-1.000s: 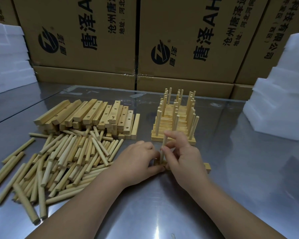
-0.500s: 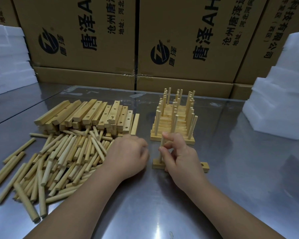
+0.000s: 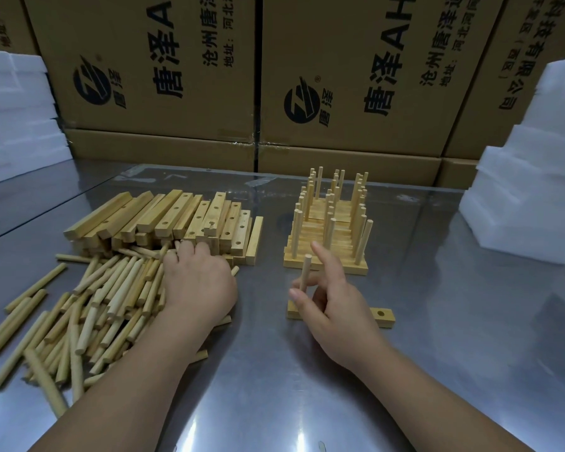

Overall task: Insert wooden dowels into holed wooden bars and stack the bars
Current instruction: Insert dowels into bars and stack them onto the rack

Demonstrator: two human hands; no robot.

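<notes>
Left hand (image 3: 199,282) palm-down on dowels (image 3: 111,295), right hand (image 3: 333,305) by upright dowel (image 3: 305,269)

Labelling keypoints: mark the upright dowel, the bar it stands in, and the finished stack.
upright dowel (image 3: 305,270), head view, mid-shaft.
bar (image 3: 385,317), head view, right end beside its open hole.
finished stack (image 3: 351,268), head view, front bottom bar.

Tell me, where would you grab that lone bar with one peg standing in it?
Take the bar by its long side faces near the middle, from above: thumb on the near face, fingers on the far. It lies flat, and the dowel stands at its left end, so a middle hold probably keeps it level.
</notes>
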